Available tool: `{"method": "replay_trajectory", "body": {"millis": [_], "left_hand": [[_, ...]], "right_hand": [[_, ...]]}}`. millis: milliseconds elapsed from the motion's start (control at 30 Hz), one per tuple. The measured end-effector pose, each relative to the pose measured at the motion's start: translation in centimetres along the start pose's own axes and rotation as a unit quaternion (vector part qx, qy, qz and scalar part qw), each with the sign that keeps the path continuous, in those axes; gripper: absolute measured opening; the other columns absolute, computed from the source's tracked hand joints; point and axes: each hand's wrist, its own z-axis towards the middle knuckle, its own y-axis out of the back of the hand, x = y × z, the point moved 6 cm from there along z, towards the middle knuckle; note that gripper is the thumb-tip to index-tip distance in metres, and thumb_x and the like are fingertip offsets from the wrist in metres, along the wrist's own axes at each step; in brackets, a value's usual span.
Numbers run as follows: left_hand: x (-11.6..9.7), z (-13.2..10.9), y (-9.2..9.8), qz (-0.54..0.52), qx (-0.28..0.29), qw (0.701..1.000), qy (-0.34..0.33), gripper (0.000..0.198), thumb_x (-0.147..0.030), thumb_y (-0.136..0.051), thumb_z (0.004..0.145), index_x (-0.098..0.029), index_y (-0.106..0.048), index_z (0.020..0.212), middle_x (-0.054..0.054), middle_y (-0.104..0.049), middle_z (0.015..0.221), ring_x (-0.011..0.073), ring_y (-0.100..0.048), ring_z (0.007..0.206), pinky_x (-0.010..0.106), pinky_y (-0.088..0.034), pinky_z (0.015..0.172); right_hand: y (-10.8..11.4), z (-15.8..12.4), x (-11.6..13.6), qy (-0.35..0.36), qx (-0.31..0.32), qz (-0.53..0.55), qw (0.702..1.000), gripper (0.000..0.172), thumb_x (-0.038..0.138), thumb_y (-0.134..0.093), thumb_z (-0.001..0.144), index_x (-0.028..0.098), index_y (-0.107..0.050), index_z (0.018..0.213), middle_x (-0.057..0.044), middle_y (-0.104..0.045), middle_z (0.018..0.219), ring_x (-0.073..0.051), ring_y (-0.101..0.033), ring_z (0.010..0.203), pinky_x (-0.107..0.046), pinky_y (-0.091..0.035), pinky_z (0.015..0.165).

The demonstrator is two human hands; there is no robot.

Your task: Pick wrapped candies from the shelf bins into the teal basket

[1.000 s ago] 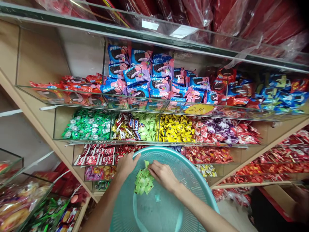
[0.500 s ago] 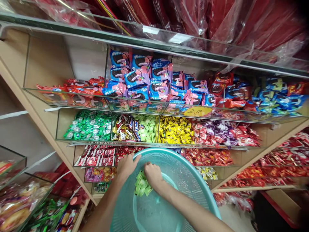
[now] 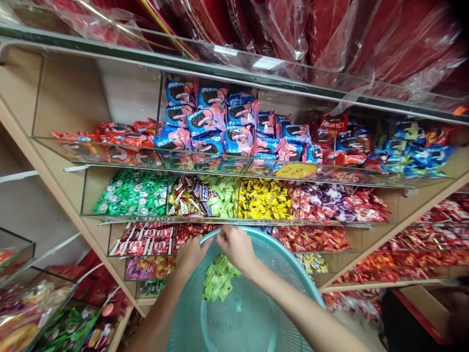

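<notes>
A turquoise plastic mesh basket (image 3: 293, 264) is in front of me, tilted against the lower shelves. My left hand (image 3: 190, 254) grips its rim at the upper left, with the thumb along the inner edge. Inside, below my hands, lies a small heap of light green wrapped candies (image 3: 220, 279). My right hand (image 3: 236, 248) is at the far rim, just right of my left hand, with its fingers curled; whether they hold the rim or anything else is hidden. A single green piece (image 3: 239, 306) shows near the basket's bottom.
A glass-fronted shelf bears green candies (image 3: 134, 193), light green candies (image 3: 223, 195) and yellow candies (image 3: 266, 198) in dividers. Above are blue-pink cookie packs (image 3: 207, 120) and a yellow price tag (image 3: 296, 170). Wooden side panels (image 3: 54, 181) frame the unit.
My right hand has risen from beside the green candies to the basket's far rim, leaving the heap in fuller view. My left hand stays on the rim.
</notes>
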Motion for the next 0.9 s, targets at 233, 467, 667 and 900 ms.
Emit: {"method": "replay_trajectory", "body": {"millis": [233, 467, 667, 900], "left_hand": [[-0.2, -0.2, 0.0, 0.0, -0.002, 1.0, -0.006, 0.058, -0.059, -0.023, 0.086, -0.019, -0.061, 0.102, 0.013, -0.069, 0.094, 0.0273, -0.063, 0.09, 0.033, -0.044, 0.072], [0.3, -0.4, -0.2, -0.005, -0.002, 1.0, 0.0, 0.058, -0.06, -0.024, 0.086, -0.02, -0.061, 0.106, 0.013, -0.069, 0.096, 0.0272, -0.062, 0.093, 0.033, -0.044, 0.074], [0.2, -0.5, -0.2, 0.003, 0.006, 1.0, 0.0, 0.058, -0.059, -0.023, 0.086, -0.02, -0.061, 0.104, 0.013, -0.069, 0.096, 0.0284, -0.063, 0.092, 0.034, -0.044, 0.073], [-0.2, -0.6, 0.1, -0.001, 0.011, 1.0, 0.002, 0.058, -0.059, -0.023, 0.085, -0.02, -0.06, 0.107, 0.013, -0.068, 0.099, 0.0274, -0.062, 0.094, 0.034, -0.043, 0.074]], "right_hand": [[4.5, 5.5, 0.1, -0.048, -0.026, -0.035, 0.998, 0.024, 0.034, -0.047, 0.086, 0.018, -0.064, 0.086, -0.008, -0.067, 0.088, -0.018, -0.062, 0.082, -0.025, -0.04, 0.067], [3.5, 7.0, 0.5, -0.068, 0.023, -0.071, 0.995, 0.025, 0.033, -0.055, 0.077, 0.016, -0.066, 0.093, -0.012, -0.066, 0.093, -0.024, -0.063, 0.088, -0.029, -0.046, 0.068], [3.5, 6.7, 0.4, -0.072, 0.035, -0.076, 0.994, 0.026, 0.027, -0.053, 0.078, 0.016, -0.064, 0.099, -0.013, -0.065, 0.099, -0.023, -0.062, 0.093, -0.03, -0.045, 0.075], [3.7, 6.3, 0.5, -0.062, 0.027, -0.089, 0.994, 0.024, 0.022, -0.048, 0.082, 0.015, -0.063, 0.1, -0.013, -0.064, 0.099, -0.02, -0.061, 0.093, -0.029, -0.043, 0.078]]}}
